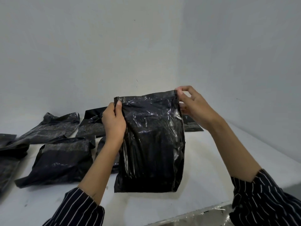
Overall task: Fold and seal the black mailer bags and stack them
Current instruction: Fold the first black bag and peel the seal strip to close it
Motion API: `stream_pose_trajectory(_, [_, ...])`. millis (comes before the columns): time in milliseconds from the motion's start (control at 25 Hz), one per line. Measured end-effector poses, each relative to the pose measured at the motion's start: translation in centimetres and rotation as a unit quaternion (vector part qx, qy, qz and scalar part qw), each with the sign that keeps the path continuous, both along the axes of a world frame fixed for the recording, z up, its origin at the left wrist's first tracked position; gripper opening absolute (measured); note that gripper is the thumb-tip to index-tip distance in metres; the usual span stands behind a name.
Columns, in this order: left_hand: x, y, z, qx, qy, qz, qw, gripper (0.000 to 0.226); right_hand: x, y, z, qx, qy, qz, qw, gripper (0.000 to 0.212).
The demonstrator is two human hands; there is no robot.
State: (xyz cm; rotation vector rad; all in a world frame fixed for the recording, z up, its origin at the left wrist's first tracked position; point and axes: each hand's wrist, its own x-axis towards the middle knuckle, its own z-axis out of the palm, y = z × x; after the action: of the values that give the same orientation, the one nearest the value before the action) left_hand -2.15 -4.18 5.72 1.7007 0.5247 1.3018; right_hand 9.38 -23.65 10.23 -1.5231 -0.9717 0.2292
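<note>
At centre frame, left hand point(114, 123) and right hand point(190, 105) each pinch a top corner of the crinkled black plastic mailer bag point(151, 144) above the white bench point(211, 160), seemingly ready for folding its mouth down.

held bag point(153, 141): glossy black plastic, crinkled, full, upright over the table point(211, 168).
other bags point(63, 159): black, rumpled, lying spread on the table to its left.
</note>
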Motion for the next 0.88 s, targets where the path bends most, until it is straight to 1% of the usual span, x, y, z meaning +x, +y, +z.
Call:
stream_pose_trajectory(80, [0.2, 0.4, 0.0, -0.044, -0.013, -0.001, 0.999, 0.044, -0.4, -0.2, -0.9, -0.017, 0.051, 0.009, 0.999, 0.043])
stream_pose_trajectory(160, [0.5, 0.6, 0.2, -0.061, -0.021, 0.007, 0.998, 0.045, -0.7, -0.1, -2.1, -0.034, 0.082, 0.039, 0.995, 0.05])
stream_pose_trajectory(200, [0.7, 0.5, 0.3, -0.061, -0.027, 0.013, 0.998, 0.045, -0.8, 0.1, -2.7, -0.038, 0.089, 0.044, 0.994, 0.048])
stream_pose_trajectory(280, [1.1, 0.3, 0.5, -0.076, -0.03, 0.008, 0.997, 0.046, -0.9, 0.7, -3.6, -0.017, 0.09, 0.023, 0.996, 0.03])
stream_pose_trajectory(320, [1.2, 0.1, 0.5, -0.098, -0.022, -0.007, 0.995, 0.046, -0.8, 1.0, -3.8, 0.008, 0.092, -0.001, 0.996, 0.02])
stream_pose_trajectory(360, [1.3, 0.1, 0.4, -0.126, -0.008, -0.035, 0.991, 0.047, -0.7, 1.2, -4.0, 0.035, 0.098, -0.028, 0.994, 0.015])
stream_pose_trajectory(400, [1.2, -0.1, 0.3, -0.16, 0.016, -0.074, 0.984, 0.049, -0.4, 1.3, -4.2, 0.059, 0.105, -0.052, 0.991, 0.014])
stream_pose_trajectory(480, [1.1, 0.2, -0.6, -0.218, 0.104, -0.145, 0.96, 0.054, 0.1, 1.4, -4.6, 0.088, 0.127, -0.088, 0.984, 0.014])
stream_pose_trajectory(560, [0.7, 0.0, -1.7, -0.273, 0.182, -0.23, 0.916, 0.074, 0.3, 1.6, -5.0, 0.093, 0.144, -0.124, 0.977, 0.013])
stream_pose_trajectory(600, [0.7, -0.2, -2.3, -0.289, 0.205, -0.269, 0.896, 0.082, 0.3, 1.8, -5.1, 0.091, 0.15, -0.136, 0.975, 0.013])
stream_pose_trajectory(640, [0.8, -0.3, -2.8, -0.3, 0.215, -0.292, 0.883, 0.086, 0.2, 1.9, -5.1, 0.083, 0.154, -0.143, 0.974, 0.013])
stream_pose_trajectory(680, [1.0, -0.4, -3.2, -0.309, 0.21, -0.302, 0.877, 0.083, 0.0, 2.0, -5.0, 0.07, 0.157, -0.141, 0.975, 0.015])
stream_pose_trajectory(800, [0.8, -0.2, -3.5, -0.349, 0.16, -0.301, 0.873, 0.056, -0.8, 1.5, -4.6, 0.039, 0.163, -0.116, 0.979, 0.023])
stream_pose_trajectory(880, [0.5, 0.6, -4.0, -0.367, 0.136, -0.298, 0.871, 0.052, -1.6, 0.7, -4.7, 0.065, 0.136, -0.111, 0.982, 0.019])
